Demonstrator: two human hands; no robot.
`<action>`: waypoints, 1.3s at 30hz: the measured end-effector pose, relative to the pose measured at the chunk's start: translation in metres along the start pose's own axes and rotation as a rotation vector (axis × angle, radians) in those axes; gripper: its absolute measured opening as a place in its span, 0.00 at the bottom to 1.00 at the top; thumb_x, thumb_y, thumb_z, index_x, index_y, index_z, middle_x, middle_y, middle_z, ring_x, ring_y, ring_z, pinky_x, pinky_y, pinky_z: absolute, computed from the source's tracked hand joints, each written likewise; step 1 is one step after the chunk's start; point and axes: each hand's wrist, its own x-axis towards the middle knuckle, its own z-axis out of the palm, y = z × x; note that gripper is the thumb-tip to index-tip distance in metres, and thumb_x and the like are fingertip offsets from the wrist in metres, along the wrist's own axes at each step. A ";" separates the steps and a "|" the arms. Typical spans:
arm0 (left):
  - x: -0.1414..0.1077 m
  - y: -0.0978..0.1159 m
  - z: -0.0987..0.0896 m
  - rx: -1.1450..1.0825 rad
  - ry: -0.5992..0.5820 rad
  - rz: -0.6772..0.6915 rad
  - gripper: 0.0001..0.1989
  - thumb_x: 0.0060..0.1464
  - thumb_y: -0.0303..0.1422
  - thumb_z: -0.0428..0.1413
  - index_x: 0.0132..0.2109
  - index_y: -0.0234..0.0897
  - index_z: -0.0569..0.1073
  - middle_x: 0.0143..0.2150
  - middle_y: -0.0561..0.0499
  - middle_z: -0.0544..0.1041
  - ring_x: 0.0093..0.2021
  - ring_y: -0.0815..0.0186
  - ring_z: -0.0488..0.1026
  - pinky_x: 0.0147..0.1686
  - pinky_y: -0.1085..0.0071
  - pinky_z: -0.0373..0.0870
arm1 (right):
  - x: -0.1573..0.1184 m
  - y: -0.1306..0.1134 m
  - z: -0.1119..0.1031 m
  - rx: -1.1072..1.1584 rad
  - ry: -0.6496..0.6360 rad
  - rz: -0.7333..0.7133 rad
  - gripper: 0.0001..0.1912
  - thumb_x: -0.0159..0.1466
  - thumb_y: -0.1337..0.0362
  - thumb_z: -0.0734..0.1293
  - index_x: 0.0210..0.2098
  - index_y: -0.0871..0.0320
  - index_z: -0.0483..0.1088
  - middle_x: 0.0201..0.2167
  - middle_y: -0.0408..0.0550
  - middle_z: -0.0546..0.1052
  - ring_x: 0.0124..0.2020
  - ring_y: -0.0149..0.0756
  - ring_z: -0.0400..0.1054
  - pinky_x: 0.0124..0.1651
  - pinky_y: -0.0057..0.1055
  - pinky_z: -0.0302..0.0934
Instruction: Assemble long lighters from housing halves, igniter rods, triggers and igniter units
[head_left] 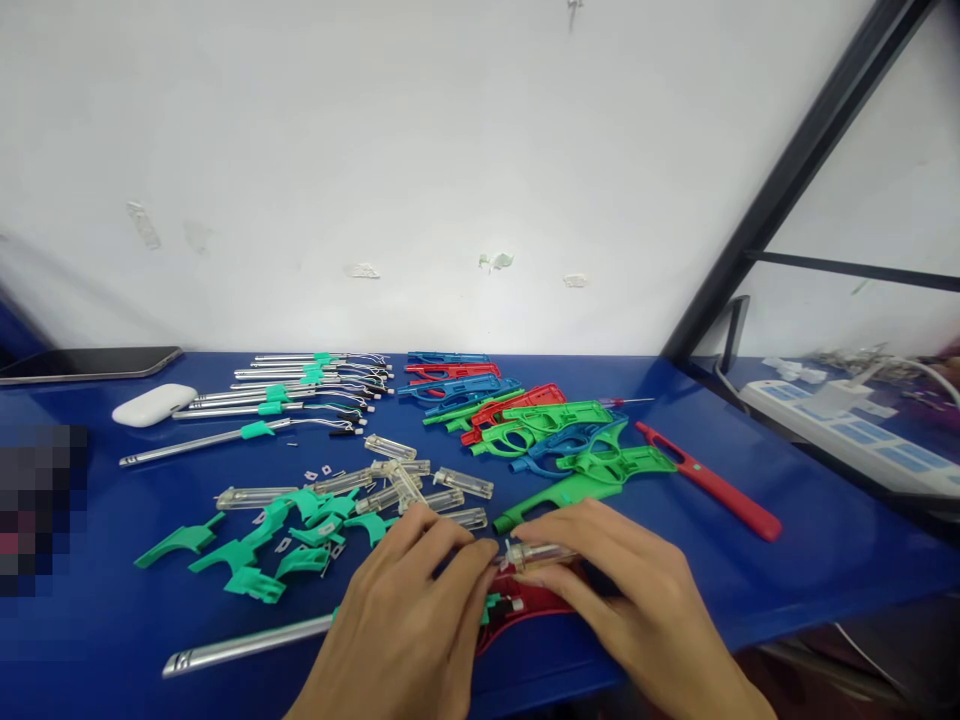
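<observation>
My right hand (630, 590) grips a clear plastic lighter fuel tank (544, 553) between thumb and fingers, above a red lighter housing half (536, 597) near the front edge. My left hand (412, 610) has its fingertips pinched together at the valve end of that tank. Whatever they hold there is too small to make out. Under the left hand runs a silver lighter tube (247, 645), whose middle is hidden. A green part and a white-tipped black piece (512, 605) show between the hands, over the red housing.
Loose clear tanks (465, 484) and green triggers (176, 541) lie left of centre. Behind them are silver tubes with wires (202, 442). Coloured housing halves (551, 415), a red lighter body (727, 497) and a power strip (862, 430) are rightward. A white case (154, 405) and phone (90, 362) sit left.
</observation>
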 end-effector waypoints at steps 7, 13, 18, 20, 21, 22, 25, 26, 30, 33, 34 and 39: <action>0.001 0.000 -0.002 -0.015 -0.002 -0.001 0.11 0.69 0.20 0.51 0.42 0.39 0.74 0.37 0.53 0.79 0.36 0.63 0.73 0.39 0.63 0.75 | 0.006 -0.006 -0.002 0.027 -0.007 0.039 0.03 0.77 0.60 0.71 0.45 0.51 0.76 0.39 0.38 0.82 0.39 0.28 0.79 0.46 0.21 0.71; 0.002 -0.001 -0.001 -0.030 -0.008 -0.009 0.11 0.70 0.21 0.51 0.42 0.39 0.74 0.37 0.53 0.79 0.36 0.62 0.72 0.40 0.64 0.75 | 0.005 -0.005 -0.001 -0.008 0.004 0.052 0.07 0.78 0.60 0.68 0.43 0.52 0.77 0.36 0.40 0.82 0.35 0.30 0.78 0.41 0.25 0.71; 0.002 -0.001 -0.002 -0.031 -0.011 -0.009 0.10 0.70 0.21 0.52 0.44 0.39 0.74 0.37 0.52 0.79 0.37 0.62 0.73 0.40 0.64 0.76 | 0.004 -0.004 -0.001 -0.021 0.004 0.060 0.08 0.78 0.60 0.68 0.43 0.52 0.77 0.36 0.39 0.82 0.34 0.29 0.78 0.41 0.24 0.70; 0.002 -0.001 -0.002 -0.025 -0.012 -0.007 0.10 0.70 0.21 0.52 0.43 0.39 0.74 0.37 0.52 0.78 0.37 0.62 0.72 0.40 0.63 0.76 | 0.005 -0.005 -0.002 -0.019 0.015 0.055 0.06 0.78 0.60 0.69 0.43 0.52 0.78 0.36 0.38 0.82 0.35 0.28 0.78 0.42 0.23 0.70; 0.002 -0.001 -0.002 -0.024 -0.014 -0.005 0.10 0.69 0.20 0.52 0.43 0.39 0.74 0.37 0.52 0.78 0.37 0.62 0.72 0.40 0.63 0.75 | 0.006 -0.005 -0.002 -0.019 0.021 0.050 0.05 0.77 0.60 0.70 0.43 0.51 0.78 0.37 0.38 0.82 0.36 0.28 0.77 0.43 0.22 0.70; 0.002 -0.001 -0.001 -0.024 -0.015 -0.006 0.10 0.69 0.20 0.52 0.43 0.39 0.74 0.37 0.52 0.78 0.37 0.62 0.72 0.40 0.63 0.75 | 0.006 -0.005 -0.003 -0.019 0.025 0.045 0.04 0.76 0.60 0.71 0.44 0.51 0.78 0.37 0.38 0.81 0.37 0.28 0.77 0.44 0.22 0.71; 0.003 -0.001 -0.001 -0.026 -0.020 -0.014 0.11 0.68 0.19 0.52 0.42 0.38 0.74 0.37 0.52 0.78 0.37 0.62 0.71 0.38 0.63 0.75 | 0.007 -0.004 -0.004 -0.014 0.018 0.030 0.02 0.75 0.61 0.72 0.45 0.50 0.79 0.40 0.39 0.81 0.40 0.28 0.77 0.47 0.22 0.71; 0.003 -0.001 -0.001 -0.026 -0.024 -0.014 0.11 0.68 0.19 0.51 0.42 0.38 0.74 0.37 0.52 0.77 0.37 0.62 0.71 0.38 0.63 0.75 | 0.007 -0.004 -0.004 -0.008 0.014 0.023 0.01 0.75 0.62 0.72 0.45 0.50 0.79 0.40 0.39 0.81 0.41 0.28 0.77 0.48 0.22 0.71; 0.001 0.000 0.000 -0.035 -0.040 -0.006 0.12 0.67 0.18 0.51 0.45 0.38 0.76 0.37 0.51 0.77 0.37 0.61 0.70 0.40 0.62 0.75 | 0.005 -0.003 -0.004 0.013 0.020 0.002 0.02 0.75 0.65 0.72 0.44 0.50 0.80 0.40 0.39 0.81 0.41 0.28 0.78 0.49 0.21 0.72; -0.001 -0.001 0.001 -0.045 -0.039 0.001 0.13 0.67 0.17 0.51 0.45 0.38 0.75 0.37 0.51 0.77 0.37 0.62 0.70 0.41 0.62 0.75 | 0.005 -0.003 -0.004 0.028 0.029 0.000 0.03 0.75 0.64 0.72 0.44 0.51 0.80 0.40 0.41 0.82 0.41 0.28 0.79 0.48 0.20 0.73; -0.001 -0.001 0.001 -0.050 -0.041 0.005 0.12 0.67 0.17 0.51 0.44 0.38 0.75 0.37 0.52 0.78 0.37 0.62 0.70 0.41 0.62 0.74 | 0.005 -0.003 -0.004 0.036 0.033 -0.003 0.03 0.75 0.64 0.72 0.44 0.52 0.81 0.40 0.41 0.82 0.40 0.28 0.79 0.47 0.19 0.73; -0.002 0.000 0.001 -0.072 -0.025 0.031 0.11 0.65 0.16 0.51 0.42 0.36 0.72 0.38 0.51 0.78 0.38 0.64 0.70 0.42 0.63 0.74 | 0.005 -0.002 -0.005 0.075 0.036 -0.017 0.02 0.74 0.65 0.74 0.43 0.53 0.82 0.39 0.41 0.83 0.39 0.27 0.80 0.46 0.18 0.74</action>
